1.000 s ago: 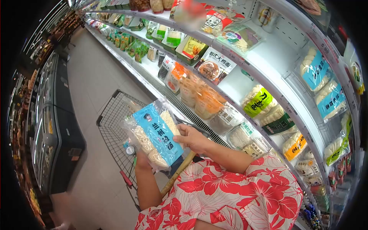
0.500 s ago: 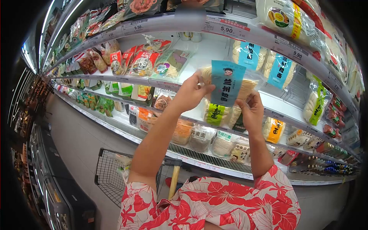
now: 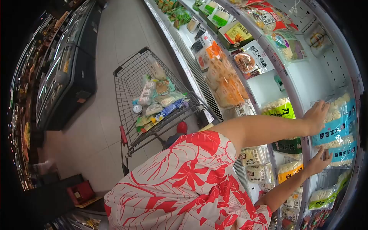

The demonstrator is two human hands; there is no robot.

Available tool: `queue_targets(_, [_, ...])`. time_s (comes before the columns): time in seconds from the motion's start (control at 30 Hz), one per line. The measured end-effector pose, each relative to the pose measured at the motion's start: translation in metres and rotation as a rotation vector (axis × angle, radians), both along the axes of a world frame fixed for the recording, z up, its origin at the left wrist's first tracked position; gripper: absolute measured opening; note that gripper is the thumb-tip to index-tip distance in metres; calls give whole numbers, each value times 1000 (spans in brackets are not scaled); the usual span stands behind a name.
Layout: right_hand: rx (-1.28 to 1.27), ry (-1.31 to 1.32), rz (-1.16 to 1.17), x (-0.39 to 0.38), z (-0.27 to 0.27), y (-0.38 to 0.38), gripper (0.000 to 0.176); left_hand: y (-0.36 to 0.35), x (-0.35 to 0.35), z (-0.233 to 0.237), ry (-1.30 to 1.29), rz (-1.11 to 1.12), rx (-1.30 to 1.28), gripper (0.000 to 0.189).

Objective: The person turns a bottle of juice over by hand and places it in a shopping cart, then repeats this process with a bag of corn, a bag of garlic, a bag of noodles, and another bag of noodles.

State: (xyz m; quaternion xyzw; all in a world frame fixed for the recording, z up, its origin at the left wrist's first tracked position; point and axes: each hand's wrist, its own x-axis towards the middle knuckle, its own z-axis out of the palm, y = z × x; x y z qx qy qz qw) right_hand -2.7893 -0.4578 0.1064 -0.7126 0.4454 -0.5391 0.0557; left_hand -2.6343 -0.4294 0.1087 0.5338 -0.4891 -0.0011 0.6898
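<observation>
A noodle packet with a light blue label (image 3: 332, 131) lies on the refrigerated shelf, beside a second blue-labelled noodle packet (image 3: 342, 154). My left hand (image 3: 316, 117) rests at the near edge of the first packet, its fingers stretched out along it. My right hand (image 3: 319, 162) is close to the second packet, with fingers apart and nothing visible between them. Part of each packet's far end is cut off by the shelf edge.
A wire shopping cart (image 3: 128, 80) with several packaged goods stands in the aisle. Lower shelves hold a green-labelled noodle packet (image 3: 281, 109), an orange-labelled packet (image 3: 290, 170) and boxed noodles (image 3: 253, 59). A black freezer (image 3: 71, 73) lines the opposite side.
The blue-labelled noodle packet, earlier held up between both hands, now lies on the shelf. The hands have moved in to the shelf and loosened. The view has tilted, showing more of the cart.
</observation>
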Motion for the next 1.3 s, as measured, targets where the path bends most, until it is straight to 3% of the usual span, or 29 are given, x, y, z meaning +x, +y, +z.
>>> queue_targets(0.1, [-358,86,-311,4,-16,34,49,51,8,-33,-40,120,-85,71])
queue_targets(0.13, [-342,91,-293,12,-28,41,49,78,16,-46,-75,157,-150,70])
queue_targets(0.2, [-388,-281,42,25,-61,56,43,138,42,-79,-95,209,-74,63])
queue_targets(0.3, [-541,45,146,74,-77,75,38,220,66,-123,29,367,145,45])
queue_targets(0.33, [-502,237,-44,83,-73,80,34,247,71,-129,59,424,200,44])
queue_targets(0.4, [-492,117,-11,90,-78,69,33,300,89,-147,72,556,232,40])
queue_targets(0.47, [-572,-48,116,110,-78,79,32,354,108,-167,296,626,224,33])
queue_targets(0.53, [-522,-179,520,148,-91,111,31,407,134,-211,764,624,114,29])
queue_targets(0.6, [132,-213,952,185,-107,182,32,464,159,-258,1244,648,-20,37])
queue_targets(0.63, [448,-139,1192,208,-112,217,33,488,171,-284,1252,654,-32,37])
queue_targets(0.7, [975,145,1600,265,-144,266,37,524,187,-336,1679,687,-256,44])
queue_targets(0.73, [1112,381,1691,297,-168,286,41,532,195,-359,1686,688,-264,44])
queue_targets(0.83, [1479,777,1484,380,-271,333,49,546,218,-413,1830,723,-222,47])
queue_targets(0.9, [1073,1064,1365,426,-361,340,52,537,230,-439,1911,724,-159,47])
queue_targets(0.97, [714,1243,1199,438,-373,356,54,521,240,-460,1836,703,-20,41])
queue_targets(1.03, [544,1410,1203,457,-421,354,56,500,257,-527,1520,792,442,43])
queue_targets(1.13, [527,1455,1108,472,-499,344,61,477,262,-498,1610,783,442,29])
queue_targets(1.2, [422,1619,1006,474,-533,340,68,472,266,-553,1573,773,460,29])
queue_targets(1.27, [499,1692,907,475,-526,347,70,474,266,-586,1550,778,564,34])
queue_targets(1.3, [576,1722,820,480,-503,358,73,481,272,-594,1613,638,627,52])
